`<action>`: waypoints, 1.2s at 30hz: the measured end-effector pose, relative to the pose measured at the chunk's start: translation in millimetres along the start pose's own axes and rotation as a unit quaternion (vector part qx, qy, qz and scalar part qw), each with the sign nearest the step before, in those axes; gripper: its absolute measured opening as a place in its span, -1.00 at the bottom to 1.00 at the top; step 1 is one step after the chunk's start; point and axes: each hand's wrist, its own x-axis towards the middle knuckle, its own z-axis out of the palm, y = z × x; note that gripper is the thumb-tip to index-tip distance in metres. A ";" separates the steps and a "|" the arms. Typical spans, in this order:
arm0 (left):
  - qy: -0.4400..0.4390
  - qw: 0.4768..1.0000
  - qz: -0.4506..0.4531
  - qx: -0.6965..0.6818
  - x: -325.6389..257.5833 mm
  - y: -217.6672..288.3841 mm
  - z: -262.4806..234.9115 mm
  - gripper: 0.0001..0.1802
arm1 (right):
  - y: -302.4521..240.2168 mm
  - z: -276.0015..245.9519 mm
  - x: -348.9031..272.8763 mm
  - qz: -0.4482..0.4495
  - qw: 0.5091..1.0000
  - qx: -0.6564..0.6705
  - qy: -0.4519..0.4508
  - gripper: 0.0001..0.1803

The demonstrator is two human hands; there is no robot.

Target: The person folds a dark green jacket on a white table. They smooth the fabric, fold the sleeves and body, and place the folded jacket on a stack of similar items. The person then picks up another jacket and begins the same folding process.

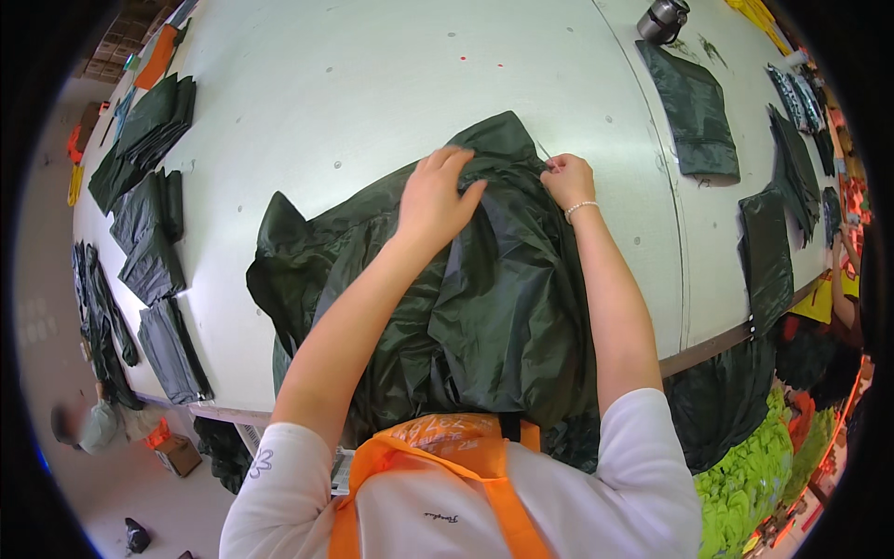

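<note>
Spread on the pale work table [354, 102], the crumpled dark green nylon garment [484, 298] seems mid-smoothing: the left hand [436, 200] presses flat with fingers splayed while the right hand [566, 177] pinches its top edge, so tugging that edge taut looks due.

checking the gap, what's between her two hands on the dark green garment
In the head view, only a raised fold of the dark green garment lies between the left hand and right hand.
</note>
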 end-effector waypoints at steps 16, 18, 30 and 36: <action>0.070 0.963 0.243 -0.090 58.3 14.2 31.2 -0.77 | -34.3 -46.5 -57.0 -0.272 0.942 0.142 0.137 -0.79; 0.107 0.977 0.178 -0.057 47.3 20.1 25.3 -0.63 | -28.1 -49.3 -65.8 -0.252 0.942 0.189 0.118 -0.75; -0.131 0.876 -0.374 -0.276 -91.1 29.7 54.3 -0.12 | 154.2 -134.7 -109.2 -0.129 0.889 -0.314 0.308 -0.49; -0.149 0.854 -0.434 -0.244 -64.0 56.4 73.2 -0.22 | 62.0 -32.4 -221.6 -0.215 0.966 0.035 -0.138 -0.43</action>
